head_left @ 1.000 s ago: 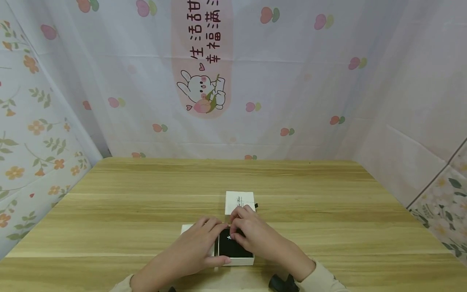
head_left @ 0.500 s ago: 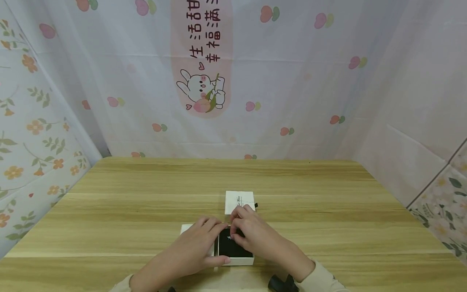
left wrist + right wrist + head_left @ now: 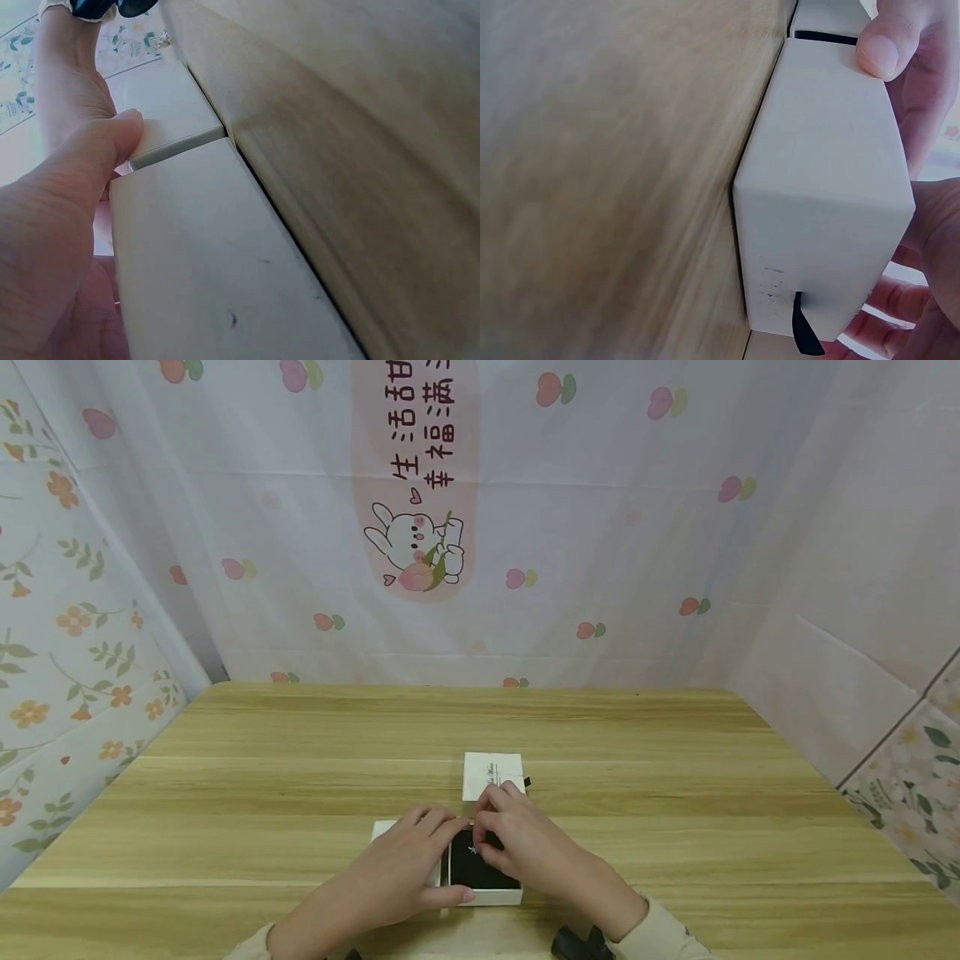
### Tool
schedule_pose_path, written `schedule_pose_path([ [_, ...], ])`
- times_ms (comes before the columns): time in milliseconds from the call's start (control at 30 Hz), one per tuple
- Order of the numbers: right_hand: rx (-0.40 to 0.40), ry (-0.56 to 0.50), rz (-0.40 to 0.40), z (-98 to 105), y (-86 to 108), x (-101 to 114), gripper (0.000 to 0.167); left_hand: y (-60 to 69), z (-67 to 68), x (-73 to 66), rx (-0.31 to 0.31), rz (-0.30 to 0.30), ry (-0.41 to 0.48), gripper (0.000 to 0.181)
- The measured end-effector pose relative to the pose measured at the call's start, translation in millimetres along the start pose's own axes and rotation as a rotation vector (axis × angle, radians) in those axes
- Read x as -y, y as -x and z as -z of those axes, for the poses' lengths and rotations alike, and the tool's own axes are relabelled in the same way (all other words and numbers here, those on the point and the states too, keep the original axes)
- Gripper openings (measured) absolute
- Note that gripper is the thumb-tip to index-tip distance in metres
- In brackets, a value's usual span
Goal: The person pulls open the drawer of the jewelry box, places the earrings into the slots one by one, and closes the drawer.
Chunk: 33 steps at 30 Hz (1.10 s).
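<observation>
On the table in front of me a white jewellery box tray (image 3: pixel 491 897) lies beside its white sleeve (image 3: pixel 384 828). A black pad (image 3: pixel 487 872) fills the tray, with a small silver star-shaped jewellery piece (image 3: pixel 472 850) on it. My left hand (image 3: pixel 405 868) grips the box where tray and sleeve meet, its thumb (image 3: pixel 881 52) on the front side. Above the pad, my right hand (image 3: pixel 528 843) has thumb and forefinger pinched at the silver piece, partly hiding it. A black ribbon tab (image 3: pixel 802 326) hangs from the tray's end in the right wrist view.
Just behind the tray lies a white square item (image 3: pixel 491 768) with black script and a black tab. A black object (image 3: pixel 581 943) sits near my right sleeve. The wooden table (image 3: pixel 300 735) ends at a printed curtain (image 3: pixel 480 527) behind.
Both hands stay nearly in place. The silver piece at my right fingertips has turned slightly; the box has not moved.
</observation>
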State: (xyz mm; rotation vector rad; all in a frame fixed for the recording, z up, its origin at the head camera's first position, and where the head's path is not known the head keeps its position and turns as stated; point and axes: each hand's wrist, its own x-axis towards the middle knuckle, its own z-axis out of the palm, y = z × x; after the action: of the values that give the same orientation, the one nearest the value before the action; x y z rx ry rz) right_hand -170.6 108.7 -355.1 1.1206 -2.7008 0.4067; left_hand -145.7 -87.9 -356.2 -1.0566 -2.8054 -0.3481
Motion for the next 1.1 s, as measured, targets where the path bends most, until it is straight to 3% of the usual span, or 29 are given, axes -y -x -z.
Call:
schedule_pose_path([
  [700,0.01,0.021,-0.005,3.0,0.6,-0.1,0.013,-0.3,-0.1,-0.1,-0.007,-0.006,0.01,0.072],
  [1100,0.016,-0.054,-0.011,14.9,2.6,-2.3,0.009,-0.2,-2.0,0.7,-0.025,-0.009,-0.004,0.07],
])
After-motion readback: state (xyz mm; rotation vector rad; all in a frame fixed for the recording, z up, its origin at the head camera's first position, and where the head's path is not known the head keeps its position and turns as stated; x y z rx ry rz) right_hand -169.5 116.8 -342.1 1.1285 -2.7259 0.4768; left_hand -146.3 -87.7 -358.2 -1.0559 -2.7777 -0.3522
